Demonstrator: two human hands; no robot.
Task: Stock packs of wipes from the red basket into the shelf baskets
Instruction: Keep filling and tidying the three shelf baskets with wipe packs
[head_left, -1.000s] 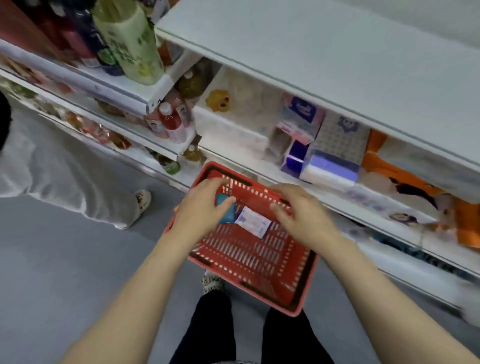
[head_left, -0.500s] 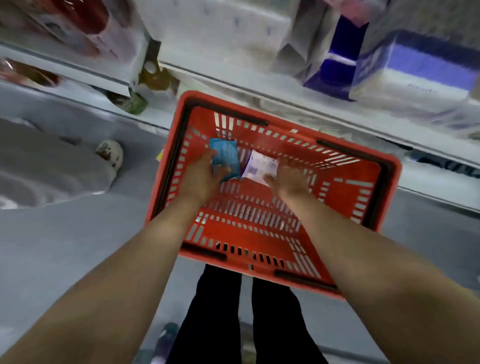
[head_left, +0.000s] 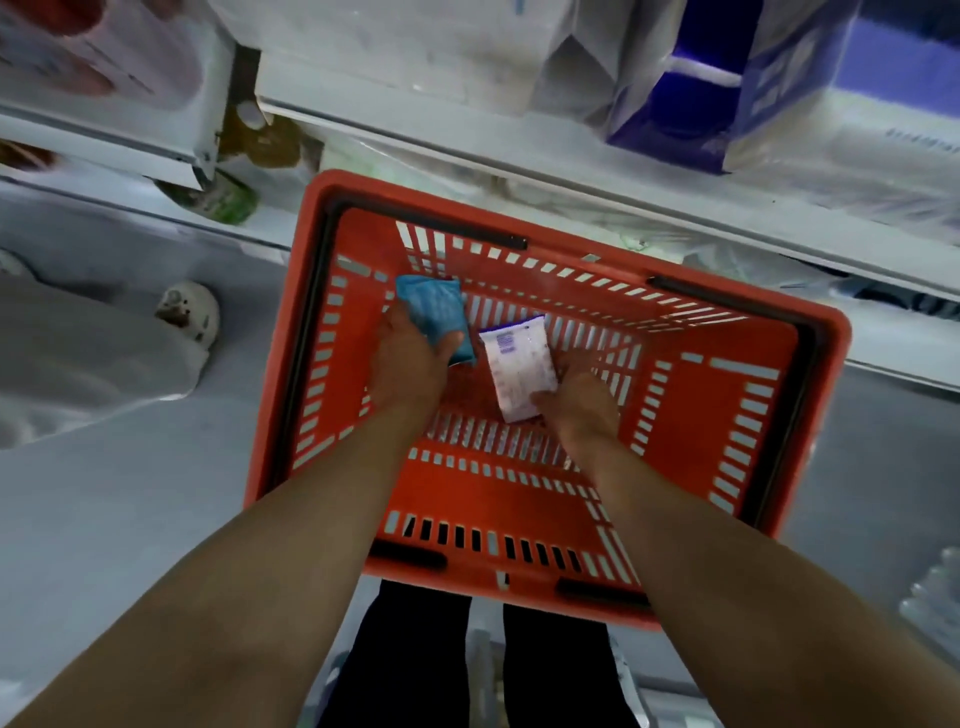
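Wipes remain at frame centre inside the red basket, left hand gripping the blue pack, right hand gripping the white pack; shelving both is still outstanding

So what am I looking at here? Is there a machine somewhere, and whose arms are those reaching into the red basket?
There is no machine. A person wears a camera on the head, so this single picture looks down along their own two bare arms. Below them a red basket sits on the grey floor in front of store shelves. The left hand grips a blue pack of wipes. The right hand pinches a white pack with purple print. Both packs are down inside the basket; whether they rest on its bottom I cannot tell. The dark shapes at the bottom edge are the person's legs.
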